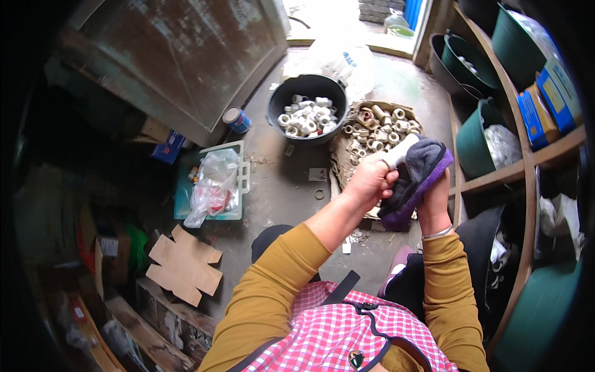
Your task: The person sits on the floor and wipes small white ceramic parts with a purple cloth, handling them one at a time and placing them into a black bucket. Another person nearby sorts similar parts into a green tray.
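Note:
My left hand (372, 180) grips a white plastic pipe fitting (399, 151), whose far end meets a cloth. The cloth (420, 167) is dark grey with a purple border, and my right hand (434, 197) holds it from the right side, its fingers mostly hidden behind the fabric. Below and beyond my hands, many dusty, yellowed pipe fittings (379, 130) lie on a flattened, torn piece of cardboard (341, 162). Left of that stands a black bucket (274, 104) with cleaner-looking white fittings (309, 118) inside.
Wooden shelving (527, 186) with green tubs (474, 144) runs along the right. At left are a green plastic crate (241, 200) with plastic bags, a blue can (237, 120) and an unfolded carton (186, 269). A wooden door (186, 56) stands ajar; a white sack (344, 65) lies by the doorway.

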{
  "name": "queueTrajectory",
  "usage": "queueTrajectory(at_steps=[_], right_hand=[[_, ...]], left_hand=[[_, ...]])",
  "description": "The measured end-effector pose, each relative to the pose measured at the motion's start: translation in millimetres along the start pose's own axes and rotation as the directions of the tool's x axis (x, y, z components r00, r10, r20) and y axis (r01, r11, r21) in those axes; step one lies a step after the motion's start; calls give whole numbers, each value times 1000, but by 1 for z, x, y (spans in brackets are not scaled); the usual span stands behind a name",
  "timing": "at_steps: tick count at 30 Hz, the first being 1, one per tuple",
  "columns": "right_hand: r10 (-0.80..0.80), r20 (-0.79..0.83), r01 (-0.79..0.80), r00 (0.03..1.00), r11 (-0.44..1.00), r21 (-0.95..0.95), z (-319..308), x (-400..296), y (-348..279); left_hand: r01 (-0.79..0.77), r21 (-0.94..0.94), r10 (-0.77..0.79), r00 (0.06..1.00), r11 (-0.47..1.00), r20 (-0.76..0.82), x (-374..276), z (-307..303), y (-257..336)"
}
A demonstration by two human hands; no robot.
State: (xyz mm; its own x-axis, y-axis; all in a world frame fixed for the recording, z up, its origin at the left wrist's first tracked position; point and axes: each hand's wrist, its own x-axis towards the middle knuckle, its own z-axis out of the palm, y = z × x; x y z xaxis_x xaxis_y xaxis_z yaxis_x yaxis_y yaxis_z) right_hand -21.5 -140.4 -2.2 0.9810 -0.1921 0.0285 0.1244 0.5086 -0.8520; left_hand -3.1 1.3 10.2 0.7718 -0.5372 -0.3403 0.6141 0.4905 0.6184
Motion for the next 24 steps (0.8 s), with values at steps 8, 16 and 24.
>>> queueTrajectory(at_steps=[8, 16, 24], right_hand=[[147, 128, -182, 981, 928, 326, -8, 8, -3], [-194, 307, 99, 932, 949, 299, -71, 22, -18], [-303, 324, 118, 896, 867, 485, -71, 9, -68]], left_hand=[[-229, 231, 240, 970, 946, -21, -2, 0, -3], [-200, 405, 350, 873, 892, -340, 18, -44, 19], [-335, 44, 320, 840, 941, -438, 65, -157, 79]])
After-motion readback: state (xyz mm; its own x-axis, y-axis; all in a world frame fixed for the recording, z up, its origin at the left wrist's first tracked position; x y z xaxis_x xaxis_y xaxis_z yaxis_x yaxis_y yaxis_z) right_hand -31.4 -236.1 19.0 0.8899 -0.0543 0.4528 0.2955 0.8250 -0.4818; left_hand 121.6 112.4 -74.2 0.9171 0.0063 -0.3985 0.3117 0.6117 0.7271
